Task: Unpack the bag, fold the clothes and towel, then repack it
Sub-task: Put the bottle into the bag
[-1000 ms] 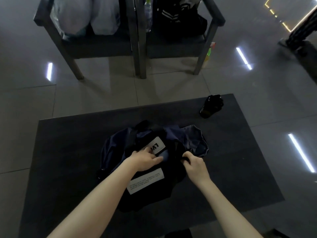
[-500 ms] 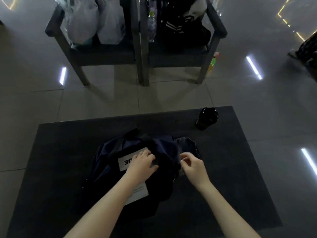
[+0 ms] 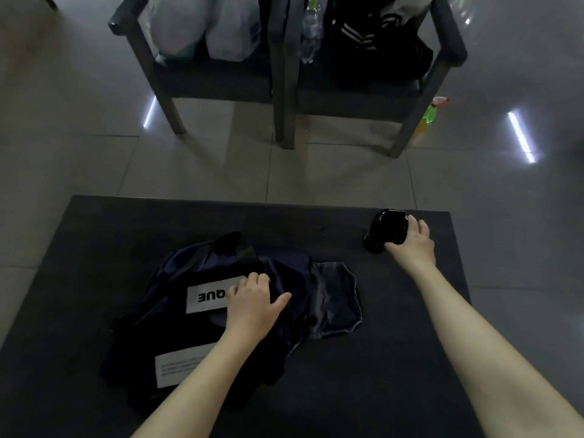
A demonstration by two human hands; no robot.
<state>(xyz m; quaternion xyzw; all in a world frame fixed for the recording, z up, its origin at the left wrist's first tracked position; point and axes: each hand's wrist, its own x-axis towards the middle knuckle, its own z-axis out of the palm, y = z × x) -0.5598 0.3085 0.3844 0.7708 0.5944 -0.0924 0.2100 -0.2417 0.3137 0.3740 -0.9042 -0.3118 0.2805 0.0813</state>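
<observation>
A dark navy bag [image 3: 177, 311] with white printed labels lies flattened on the dark table [image 3: 316, 390]. My left hand [image 3: 252, 301] rests palm down on its top, fingers spread. A dark blue-grey piece of cloth [image 3: 338, 298] pokes out of the bag's right side. My right hand [image 3: 410, 245] reaches to the table's far right and touches a small black rounded object [image 3: 385, 230], fingers curled around its near side. Whether the grasp is closed I cannot tell.
Two dark chairs stand beyond the table: the left chair [image 3: 202, 77] holds white plastic bags [image 3: 202, 30], the right chair [image 3: 407, 90] a clear bottle [image 3: 311, 30] and a black jacket [image 3: 379, 45]. A green spray bottle [image 3: 431, 113] stands on the tiled floor.
My right hand left the bag's opening and moved right and away to the black object. The left hand stayed on the bag. The view shifted forward.
</observation>
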